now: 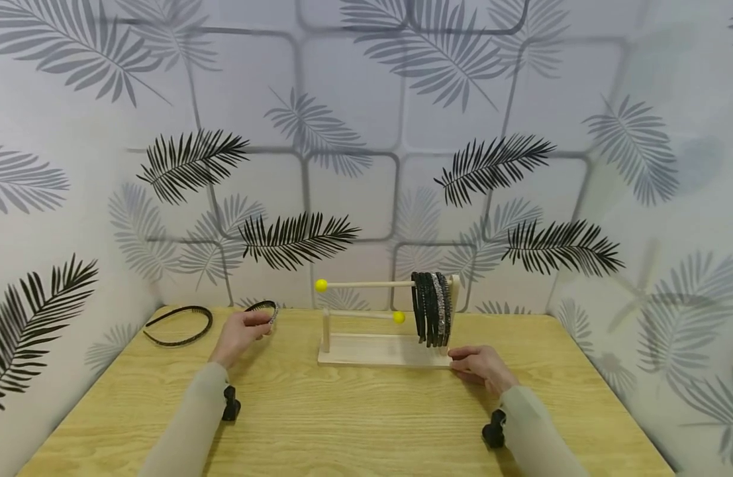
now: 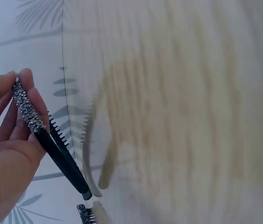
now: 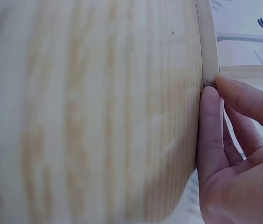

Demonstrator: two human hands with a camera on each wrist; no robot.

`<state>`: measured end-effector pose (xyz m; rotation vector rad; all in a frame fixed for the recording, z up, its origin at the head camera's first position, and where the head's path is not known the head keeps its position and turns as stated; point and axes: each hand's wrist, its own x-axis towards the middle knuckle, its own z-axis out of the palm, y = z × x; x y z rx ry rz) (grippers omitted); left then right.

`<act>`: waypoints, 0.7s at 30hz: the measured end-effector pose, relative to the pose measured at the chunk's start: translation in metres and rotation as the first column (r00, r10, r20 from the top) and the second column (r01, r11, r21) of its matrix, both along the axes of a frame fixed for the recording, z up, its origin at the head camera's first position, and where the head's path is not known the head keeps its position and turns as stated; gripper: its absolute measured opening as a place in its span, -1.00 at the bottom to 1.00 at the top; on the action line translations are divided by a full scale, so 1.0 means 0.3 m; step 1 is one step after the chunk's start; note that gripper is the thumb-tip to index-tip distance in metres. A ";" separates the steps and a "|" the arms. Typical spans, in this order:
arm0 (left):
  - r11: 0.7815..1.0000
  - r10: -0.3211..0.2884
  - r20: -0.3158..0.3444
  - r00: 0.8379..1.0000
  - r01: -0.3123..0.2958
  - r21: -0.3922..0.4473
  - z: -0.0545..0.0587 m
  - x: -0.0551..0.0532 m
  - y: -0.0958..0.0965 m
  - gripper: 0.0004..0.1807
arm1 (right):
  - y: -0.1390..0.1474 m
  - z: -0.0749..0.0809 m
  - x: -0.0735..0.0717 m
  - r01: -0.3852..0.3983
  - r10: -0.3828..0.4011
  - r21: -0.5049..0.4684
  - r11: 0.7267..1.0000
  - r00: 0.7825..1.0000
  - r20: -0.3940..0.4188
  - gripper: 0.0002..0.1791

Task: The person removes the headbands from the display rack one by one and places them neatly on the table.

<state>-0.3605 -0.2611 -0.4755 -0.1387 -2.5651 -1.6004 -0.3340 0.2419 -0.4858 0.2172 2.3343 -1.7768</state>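
"Holding anything, is that left hand point(image 1: 241, 336)?"

"Yes, a headband point(image 2: 28, 109), pinched between thumb and fingers at its silver, studded stretch. The lower part is black, with comb teeth along the inside."

"Where is it?"

"Toward the back of the table point(image 1: 342, 424), between the loose band point(image 1: 210, 322) on the left and the rack point(image 1: 378, 358) on the right, apart from both. Whether its ends touch the tabletop, I can't tell."

"And the right hand point(image 1: 484, 368)?"

"Thumb and forefinger are brought close together, pinching the edge of the rack's base at its right end."

"Count the bands for me."

"One in the hand, one lying on the table, and at least four hung bands point(image 1: 428, 308) on the upper rod point(image 1: 372, 284), next to the right post point(image 1: 455, 295). Those crowd together, so I can't give an exact number. One of them is silver and sparkly; the others look dark."

"The rack itself?"

"One base, two posts, two rods. Two yellow balls: one point(image 1: 321, 285) tips the upper rod at left, the other point(image 1: 398, 317) tips the lower rod point(image 1: 360, 313) at right."

"Anything on the arms?"

"Two pale sleeves point(image 1: 184, 414), and one black device point(image 1: 230, 404) at each wrist."
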 end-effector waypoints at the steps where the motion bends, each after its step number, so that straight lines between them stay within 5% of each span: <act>1: 1.000 -0.011 0.010 1.000 0.012 -0.021 0.002 0.001 -0.002 -0.64 | 0.001 0.000 0.000 -0.001 0.001 0.004 1.000 1.000 0.000 -0.61; 6: 0.986 -0.050 0.048 0.998 0.057 -0.154 0.003 0.004 -0.010 -0.62 | 0.002 0.004 0.001 -0.001 0.001 0.021 1.000 1.000 0.007 -0.60; 10: 0.972 -0.017 0.069 0.998 0.033 -0.232 0.002 0.004 -0.027 -0.64 | 0.001 0.007 0.002 0.003 -0.003 0.017 1.000 1.000 0.011 -0.61; 21: 0.982 0.053 0.129 0.990 -0.028 -0.189 -0.005 -0.012 -0.045 -0.66 | 0.006 0.005 0.001 -0.004 0.004 0.021 1.000 1.000 0.013 -0.60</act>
